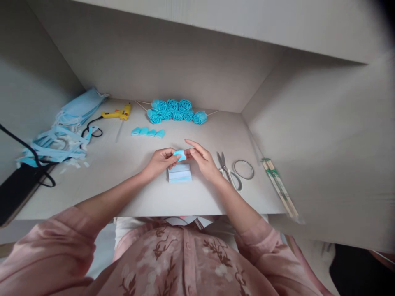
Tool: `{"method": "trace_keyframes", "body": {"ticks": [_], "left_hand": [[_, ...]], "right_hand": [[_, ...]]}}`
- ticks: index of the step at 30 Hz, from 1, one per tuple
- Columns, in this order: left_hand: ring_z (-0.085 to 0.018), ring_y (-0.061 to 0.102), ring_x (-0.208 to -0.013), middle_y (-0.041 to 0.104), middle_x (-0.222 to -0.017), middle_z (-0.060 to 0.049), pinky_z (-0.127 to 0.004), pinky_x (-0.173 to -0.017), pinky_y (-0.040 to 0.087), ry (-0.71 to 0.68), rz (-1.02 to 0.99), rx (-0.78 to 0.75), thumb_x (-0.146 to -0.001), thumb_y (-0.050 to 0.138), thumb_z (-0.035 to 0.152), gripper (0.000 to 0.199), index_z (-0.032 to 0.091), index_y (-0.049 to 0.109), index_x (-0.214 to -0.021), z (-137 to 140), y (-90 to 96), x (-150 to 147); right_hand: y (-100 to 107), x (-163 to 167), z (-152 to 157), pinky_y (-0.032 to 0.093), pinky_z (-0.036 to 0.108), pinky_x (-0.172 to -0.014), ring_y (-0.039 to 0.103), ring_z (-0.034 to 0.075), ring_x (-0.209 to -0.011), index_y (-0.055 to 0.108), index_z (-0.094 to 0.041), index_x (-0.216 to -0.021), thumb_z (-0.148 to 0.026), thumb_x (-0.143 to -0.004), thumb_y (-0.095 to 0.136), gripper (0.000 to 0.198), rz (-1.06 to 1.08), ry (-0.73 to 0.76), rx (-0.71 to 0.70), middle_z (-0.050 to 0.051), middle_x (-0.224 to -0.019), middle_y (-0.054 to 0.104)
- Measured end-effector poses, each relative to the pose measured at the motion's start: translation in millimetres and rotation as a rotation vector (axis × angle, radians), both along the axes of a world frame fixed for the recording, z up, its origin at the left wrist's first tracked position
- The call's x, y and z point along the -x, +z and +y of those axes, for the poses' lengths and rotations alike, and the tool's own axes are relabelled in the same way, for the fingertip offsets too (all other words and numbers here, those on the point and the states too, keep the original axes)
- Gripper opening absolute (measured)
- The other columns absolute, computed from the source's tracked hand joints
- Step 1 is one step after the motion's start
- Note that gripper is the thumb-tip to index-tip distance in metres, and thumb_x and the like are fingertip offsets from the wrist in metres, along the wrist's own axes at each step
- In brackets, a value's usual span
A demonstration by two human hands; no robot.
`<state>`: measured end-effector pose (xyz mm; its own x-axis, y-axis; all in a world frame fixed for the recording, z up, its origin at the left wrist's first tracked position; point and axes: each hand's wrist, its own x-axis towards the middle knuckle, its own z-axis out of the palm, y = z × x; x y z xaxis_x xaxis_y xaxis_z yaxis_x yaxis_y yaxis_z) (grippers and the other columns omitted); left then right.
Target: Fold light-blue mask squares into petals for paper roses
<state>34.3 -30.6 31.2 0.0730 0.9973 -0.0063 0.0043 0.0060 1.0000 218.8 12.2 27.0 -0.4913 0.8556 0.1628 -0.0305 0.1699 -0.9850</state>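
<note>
My left hand pinches a small light-blue piece of mask fabric between thumb and fingers. At the piece's right edge, my right hand closes its thumb and a fingertip on it, with the index finger raised. Just below my hands lies a stack of pale-blue cut fabric pieces, its upper part partly covered. Several folded blue petals rest in a row beyond my left hand. Scissors with pale handles lie beside my right wrist, blades slightly apart.
Blue fabric roses on sticks lie at the back. A yellow glue gun, face masks and mask scraps are on the left. A wire coil and packaged wooden sticks sit right. Panels enclose the desk.
</note>
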Motion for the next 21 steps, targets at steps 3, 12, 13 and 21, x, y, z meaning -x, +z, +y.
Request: {"method": "trace_keyframes", "body": {"ticks": [3, 12, 13, 21], "left_hand": [[-0.007, 0.044, -0.046, 0.052, -0.054, 0.004, -0.02, -0.047, 0.035, 0.017, 0.045, -0.025, -0.072, 0.07, 0.051, 0.038, 0.016, 0.056, -0.067, 1.3, -2.6, 1.2], [-0.007, 0.04, -0.047, 0.046, -0.052, 0.005, -0.02, -0.048, 0.031, 0.028, 0.203, -0.1, -0.076, 0.065, 0.047, 0.035, 0.016, 0.053, -0.064, -2.3, -2.7, -0.4], [-0.007, 0.04, -0.048, 0.046, -0.052, 0.005, -0.02, -0.048, 0.031, 0.022, 0.206, -0.102, -0.075, 0.065, 0.046, 0.034, 0.016, 0.054, -0.064, -2.2, -3.3, -0.8], [-0.007, 0.04, -0.051, 0.046, -0.059, 0.005, -0.02, -0.049, 0.031, -0.012, 0.183, -0.116, -0.073, 0.067, 0.041, 0.028, 0.016, 0.056, -0.071, 0.4, -11.1, -1.3]], "right_hand": [[-1.0, 0.5, 0.6, 0.054, 0.035, -0.087, 0.064, 0.017, -0.09, 0.055, -0.024, -0.134, -0.05, -0.091, 0.054, 0.05, 0.049, 0.022, 0.052, 0.006, -0.102, 0.069], [-1.4, 4.3, 0.9, 0.049, 0.03, -0.081, 0.061, 0.015, -0.083, 0.059, -0.024, -0.126, -0.042, -0.078, 0.07, 0.052, -0.003, 0.045, 0.009, 0.002, -0.089, 0.066], [-2.0, 4.4, 1.5, 0.049, 0.029, -0.079, 0.061, 0.014, -0.082, 0.06, -0.024, -0.125, -0.04, -0.078, 0.07, 0.05, -0.009, 0.037, 0.005, 0.002, -0.088, 0.065], [-3.5, 4.0, 3.9, 0.049, 0.03, -0.079, 0.061, 0.014, -0.08, 0.065, -0.024, -0.119, -0.036, -0.079, 0.068, 0.043, -0.019, -0.01, -0.01, 0.001, -0.087, 0.066]]}}
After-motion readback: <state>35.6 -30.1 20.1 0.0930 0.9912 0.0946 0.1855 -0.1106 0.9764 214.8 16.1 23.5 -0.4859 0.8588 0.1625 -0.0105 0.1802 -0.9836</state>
